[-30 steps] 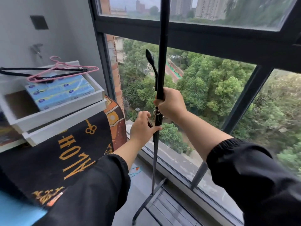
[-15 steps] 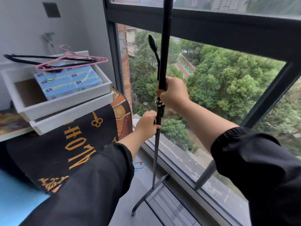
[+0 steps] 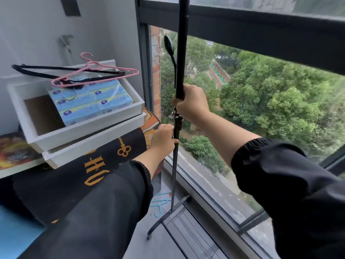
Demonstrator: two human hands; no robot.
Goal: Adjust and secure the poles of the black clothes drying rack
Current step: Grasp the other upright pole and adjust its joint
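Right hand (image 3: 191, 103) fisted around the upper pole (image 3: 182, 53) of the black drying rack — thick matte tube, gripped just above the metal clamp collar (image 3: 175, 114). Left hand (image 3: 162, 136) closed on the thinner lower pole (image 3: 174, 165) right below that collar, thumb across the tube. Both sleeves black, elastic cuffs. Pole stands near-upright beside the window glass (image 3: 261, 101); its foot joins a curved flat base leg (image 3: 166, 217) on the grey floor. A slim side arm with an oval black knob (image 3: 169, 46) runs up alongside the upper tube. To the left: white wooden trays (image 3: 84, 128) stacked, holding blue plastic-wrapped packs (image 3: 89, 101), with a pink hanger (image 3: 95, 74) and a black hanger (image 3: 65, 69) lying across the rim. Below them, black fabric with gold lettering (image 3: 74, 174).
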